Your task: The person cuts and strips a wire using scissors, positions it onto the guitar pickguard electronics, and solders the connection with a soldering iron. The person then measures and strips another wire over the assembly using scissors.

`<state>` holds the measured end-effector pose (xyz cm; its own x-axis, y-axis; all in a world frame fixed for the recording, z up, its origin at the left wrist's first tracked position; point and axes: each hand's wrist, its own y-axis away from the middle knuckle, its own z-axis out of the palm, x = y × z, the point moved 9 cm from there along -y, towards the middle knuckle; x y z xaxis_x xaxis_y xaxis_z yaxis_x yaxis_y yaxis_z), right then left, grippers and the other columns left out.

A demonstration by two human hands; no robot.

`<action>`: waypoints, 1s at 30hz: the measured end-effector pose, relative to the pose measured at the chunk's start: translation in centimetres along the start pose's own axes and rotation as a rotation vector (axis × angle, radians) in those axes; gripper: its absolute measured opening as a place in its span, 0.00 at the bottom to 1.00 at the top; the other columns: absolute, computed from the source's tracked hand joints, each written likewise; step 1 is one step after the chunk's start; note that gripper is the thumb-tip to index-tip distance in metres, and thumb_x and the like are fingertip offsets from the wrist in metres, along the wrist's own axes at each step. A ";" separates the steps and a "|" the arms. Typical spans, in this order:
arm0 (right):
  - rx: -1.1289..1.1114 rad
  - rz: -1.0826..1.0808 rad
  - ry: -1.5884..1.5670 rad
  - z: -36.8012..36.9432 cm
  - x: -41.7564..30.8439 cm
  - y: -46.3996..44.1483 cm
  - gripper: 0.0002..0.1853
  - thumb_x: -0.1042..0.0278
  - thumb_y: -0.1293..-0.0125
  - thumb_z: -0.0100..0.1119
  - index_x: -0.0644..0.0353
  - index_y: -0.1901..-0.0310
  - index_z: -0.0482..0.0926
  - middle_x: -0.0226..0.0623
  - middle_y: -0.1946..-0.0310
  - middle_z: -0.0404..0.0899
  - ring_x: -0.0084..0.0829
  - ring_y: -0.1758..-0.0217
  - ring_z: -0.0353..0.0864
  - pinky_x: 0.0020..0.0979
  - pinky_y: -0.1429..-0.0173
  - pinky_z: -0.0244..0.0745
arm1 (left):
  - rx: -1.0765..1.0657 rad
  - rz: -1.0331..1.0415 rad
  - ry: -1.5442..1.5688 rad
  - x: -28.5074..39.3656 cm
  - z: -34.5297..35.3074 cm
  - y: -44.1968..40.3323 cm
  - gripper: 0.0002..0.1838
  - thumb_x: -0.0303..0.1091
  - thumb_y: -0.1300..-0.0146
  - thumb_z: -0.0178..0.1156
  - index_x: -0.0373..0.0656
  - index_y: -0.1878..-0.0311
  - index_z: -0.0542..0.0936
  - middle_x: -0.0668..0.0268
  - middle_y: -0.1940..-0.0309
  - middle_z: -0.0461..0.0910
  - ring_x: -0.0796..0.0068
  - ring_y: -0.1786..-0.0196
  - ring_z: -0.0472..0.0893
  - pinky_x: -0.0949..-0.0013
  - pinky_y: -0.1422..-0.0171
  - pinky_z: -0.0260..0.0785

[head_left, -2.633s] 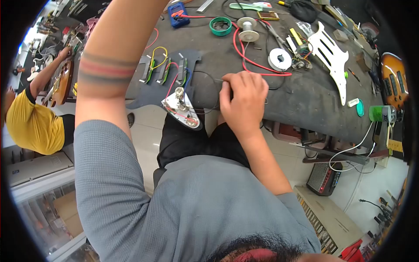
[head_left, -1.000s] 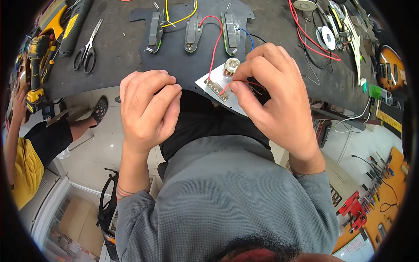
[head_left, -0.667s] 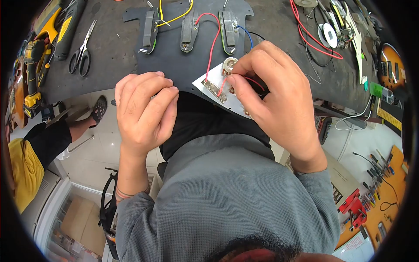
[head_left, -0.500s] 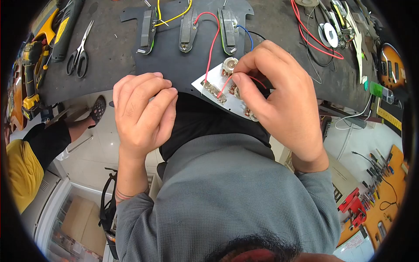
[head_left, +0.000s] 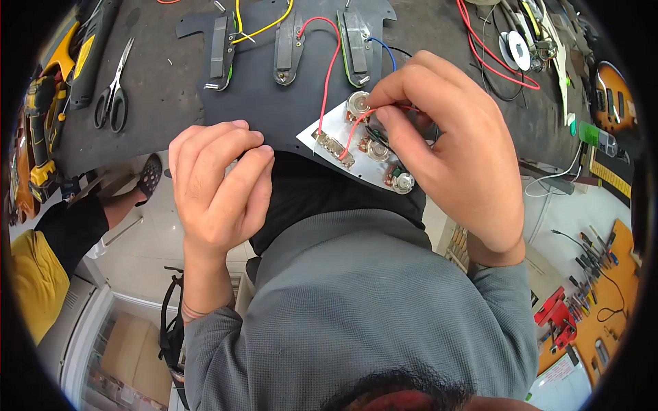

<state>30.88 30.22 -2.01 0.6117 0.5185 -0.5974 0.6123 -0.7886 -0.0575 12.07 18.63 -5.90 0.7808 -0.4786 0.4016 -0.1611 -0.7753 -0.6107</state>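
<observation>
A black guitar pickguard [head_left: 250, 113] lies underside up at the table's front edge, with three pickups, including the middle pickup [head_left: 287, 55]. On its silvery shielding plate [head_left: 312, 133] sit a selector switch [head_left: 333, 148] and three potentiometers, one of them the lowest potentiometer [head_left: 403, 182]. Between thumb and index finger, my right hand [head_left: 456, 144] pinches a red wire [head_left: 354, 127] that runs up from the switch. My left hand [head_left: 223, 181] is curled closed by the pickguard's near left edge. Whatever its fingers hold, if anything, is hidden.
Scissors [head_left: 113, 96] and a yellow-black power tool [head_left: 41, 123] lie on the left. At the right are red cable [head_left: 490, 65], a white spool [head_left: 519, 50] and a sunburst guitar body [head_left: 613, 96]. Another person's yellow shirt [head_left: 38, 277] shows at far left.
The right hand has shifted slightly right with the red wire still pinched, uncovering the lower potentiometers. My left hand has moved slightly left and stays curled. The view has shifted a little.
</observation>
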 end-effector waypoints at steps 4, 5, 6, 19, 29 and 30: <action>0.008 -0.059 0.059 -0.1 -0.6 0.0 0.06 0.83 0.32 0.71 0.63 0.56 0.88 0.37 0.62 0.82 0.39 0.61 0.84 0.37 0.55 0.78 | -0.019 -0.004 0.005 0.1 -0.1 0.0 0.17 0.16 0.43 0.77 0.41 0.51 0.88 0.60 0.50 0.89 0.55 0.47 0.90 0.50 0.40 0.79; 0.015 -0.080 0.068 -0.1 -0.7 0.0 0.07 0.83 0.33 0.71 0.63 0.56 0.89 0.37 0.61 0.82 0.40 0.60 0.84 0.37 0.55 0.78 | -0.006 -0.004 0.005 0.1 -0.1 0.0 0.17 0.18 0.45 0.78 0.42 0.52 0.88 0.61 0.51 0.89 0.55 0.48 0.90 0.51 0.41 0.78; 0.026 -0.106 0.059 -0.1 -0.6 0.0 0.07 0.83 0.33 0.72 0.62 0.56 0.89 0.37 0.61 0.82 0.41 0.60 0.84 0.38 0.55 0.78 | 0.007 -0.003 0.006 0.1 -0.1 0.0 0.17 0.20 0.47 0.78 0.42 0.53 0.88 0.62 0.52 0.90 0.56 0.48 0.90 0.51 0.42 0.78; 0.033 -0.180 0.011 -0.3 -0.9 0.1 0.14 0.88 0.38 0.71 0.61 0.53 0.91 0.37 0.58 0.82 0.42 0.56 0.85 0.39 0.53 0.78 | 0.145 0.026 -0.058 0.2 -4.6 1.4 0.13 0.15 0.36 0.70 0.33 0.49 0.86 0.50 0.49 0.87 0.51 0.50 0.86 0.49 0.47 0.81; 0.062 -0.158 -0.132 -0.5 0.1 -0.1 0.12 0.92 0.40 0.71 0.67 0.57 0.88 0.41 0.59 0.87 0.37 0.57 0.88 0.35 0.53 0.83 | -0.133 -0.099 0.174 1.9 -0.9 9.2 0.16 0.16 0.42 0.72 0.41 0.50 0.85 0.58 0.50 0.85 0.54 0.48 0.84 0.48 0.46 0.80; 0.069 -0.166 -0.144 -0.5 0.1 -0.1 0.12 0.92 0.40 0.71 0.67 0.57 0.88 0.41 0.59 0.87 0.37 0.57 0.88 0.35 0.53 0.83 | -0.189 -0.131 0.215 1.7 0.3 10.6 0.17 0.17 0.43 0.73 0.41 0.50 0.85 0.58 0.49 0.86 0.53 0.46 0.85 0.47 0.44 0.79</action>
<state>31.15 30.49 -1.71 0.4251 0.5943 -0.6827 0.6600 -0.7197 -0.2155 11.90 9.71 -11.89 0.6597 -0.4302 0.6162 -0.1925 -0.8893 -0.4148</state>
